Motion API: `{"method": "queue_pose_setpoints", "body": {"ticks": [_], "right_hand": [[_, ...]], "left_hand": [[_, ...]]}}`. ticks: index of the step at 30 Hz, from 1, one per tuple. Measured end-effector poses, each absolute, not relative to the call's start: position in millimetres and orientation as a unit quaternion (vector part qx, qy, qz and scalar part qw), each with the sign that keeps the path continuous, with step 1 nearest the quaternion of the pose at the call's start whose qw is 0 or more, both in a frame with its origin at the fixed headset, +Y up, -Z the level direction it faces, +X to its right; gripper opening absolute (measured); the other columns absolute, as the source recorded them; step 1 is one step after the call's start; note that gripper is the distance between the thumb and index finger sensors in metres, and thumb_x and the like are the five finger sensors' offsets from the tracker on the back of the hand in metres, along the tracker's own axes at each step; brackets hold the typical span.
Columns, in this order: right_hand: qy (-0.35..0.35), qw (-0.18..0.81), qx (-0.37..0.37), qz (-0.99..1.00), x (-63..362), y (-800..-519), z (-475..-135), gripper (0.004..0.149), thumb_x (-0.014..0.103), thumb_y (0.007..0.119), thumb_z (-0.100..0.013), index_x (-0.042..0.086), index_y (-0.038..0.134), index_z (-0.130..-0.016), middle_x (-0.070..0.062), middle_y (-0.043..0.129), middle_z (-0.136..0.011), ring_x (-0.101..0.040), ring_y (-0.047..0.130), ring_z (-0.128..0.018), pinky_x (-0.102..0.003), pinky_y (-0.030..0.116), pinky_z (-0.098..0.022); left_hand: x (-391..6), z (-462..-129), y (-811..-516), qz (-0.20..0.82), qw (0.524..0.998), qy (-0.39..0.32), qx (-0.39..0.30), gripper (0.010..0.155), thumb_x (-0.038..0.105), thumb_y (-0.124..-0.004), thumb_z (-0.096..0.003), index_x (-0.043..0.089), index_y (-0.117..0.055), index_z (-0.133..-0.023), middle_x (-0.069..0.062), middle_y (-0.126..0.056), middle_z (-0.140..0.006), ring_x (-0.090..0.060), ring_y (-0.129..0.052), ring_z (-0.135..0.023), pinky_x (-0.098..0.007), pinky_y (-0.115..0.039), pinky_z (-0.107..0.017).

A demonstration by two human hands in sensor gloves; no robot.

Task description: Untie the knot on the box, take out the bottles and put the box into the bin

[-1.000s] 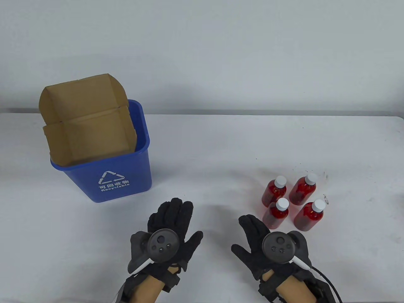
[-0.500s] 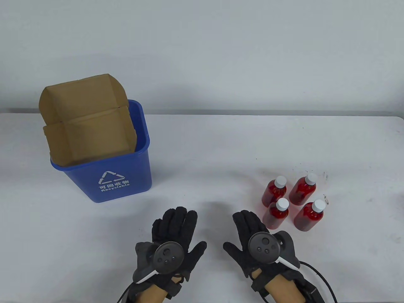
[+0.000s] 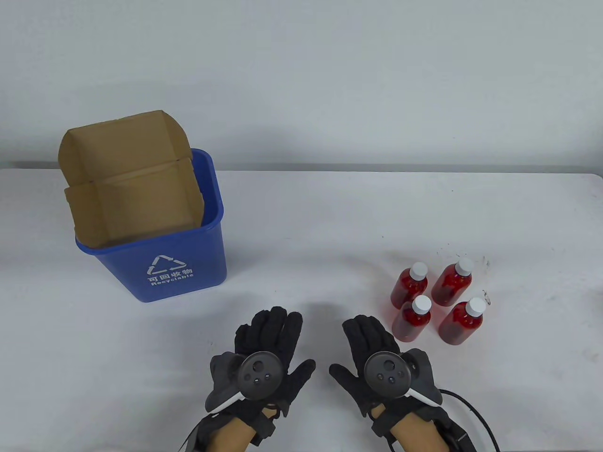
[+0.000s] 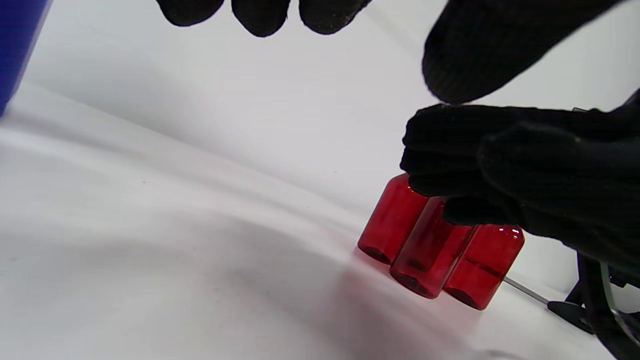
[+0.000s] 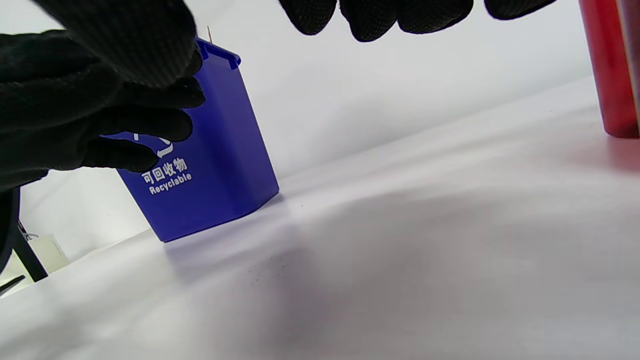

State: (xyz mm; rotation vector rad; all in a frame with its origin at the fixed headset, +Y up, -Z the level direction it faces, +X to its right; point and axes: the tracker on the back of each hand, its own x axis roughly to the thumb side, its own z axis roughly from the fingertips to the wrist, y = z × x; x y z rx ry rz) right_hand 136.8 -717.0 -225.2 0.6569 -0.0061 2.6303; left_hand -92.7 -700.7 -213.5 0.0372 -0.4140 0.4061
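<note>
White table against a plain grey-white wall; the box's lower part is hidden inside the blue bin, up and to the left of the left hand, flaps open above the rim. Bin front reads "可回收物 Recyclable" w/ a recycling triangle. Left hand and right hand lie flat, fingers straight, holding nothing; 4 red bottles w/ white caps stand just right of the right hand, their caps hidden in wrist views.
</note>
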Motion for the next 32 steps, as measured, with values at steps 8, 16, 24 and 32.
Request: {"method": "queue_pose_setpoints", "body": {"ticks": [8, 16, 24, 32], "right_hand": [[-0.017, 0.225, 0.237, 0.945, 137, -716, -226, 0.082, 0.053, 0.066, -0.048, 0.003, 0.034, -0.105, -0.024, 0.033, -0.108, -0.058, 0.041, -0.097, -0.072, 0.044, -0.063], [-0.016, 0.227, 0.227, 0.947, 137, -716, -227, 0.082, 0.054, 0.066, -0.048, 0.004, 0.034, -0.105, -0.024, 0.033, -0.108, -0.058, 0.042, -0.096, -0.071, 0.044, -0.063], [-0.009, 0.236, 0.23, 0.944, 137, -715, -227, 0.082, 0.053, 0.066, -0.048, 0.004, 0.035, -0.105, -0.024, 0.033, -0.108, -0.058, 0.042, -0.096, -0.071, 0.044, -0.063], [-0.008, 0.248, 0.231, 0.941, 144, -713, -225, 0.081, 0.053, 0.066, -0.049, 0.003, 0.035, -0.105, -0.025, 0.033, -0.108, -0.058, 0.042, -0.096, -0.071, 0.045, -0.063]], "left_hand": [[-90, -223, -694, 0.202, 0.958, -0.204, 0.016, 0.09, 0.061, -0.071, -0.0518, 0.024, -0.022, -0.118, -0.016, -0.024, -0.12, -0.057, -0.031, -0.108, -0.084, -0.034, -0.069], [-92, -224, -694, 0.213, 0.956, -0.202, 0.008, 0.09, 0.06, -0.071, -0.0521, 0.023, -0.022, -0.118, -0.017, -0.024, -0.12, -0.058, -0.031, -0.108, -0.084, -0.033, -0.069], [-95, -226, -704, 0.203, 0.96, -0.192, -0.019, 0.09, 0.06, -0.071, -0.0521, 0.024, -0.022, -0.118, -0.017, -0.024, -0.12, -0.058, -0.03, -0.108, -0.084, -0.032, -0.069], [-96, -217, -701, 0.211, 0.959, -0.19, -0.005, 0.088, 0.059, -0.071, -0.0522, 0.022, -0.025, -0.118, -0.018, -0.026, -0.12, -0.058, -0.031, -0.107, -0.084, -0.032, -0.068]]}}
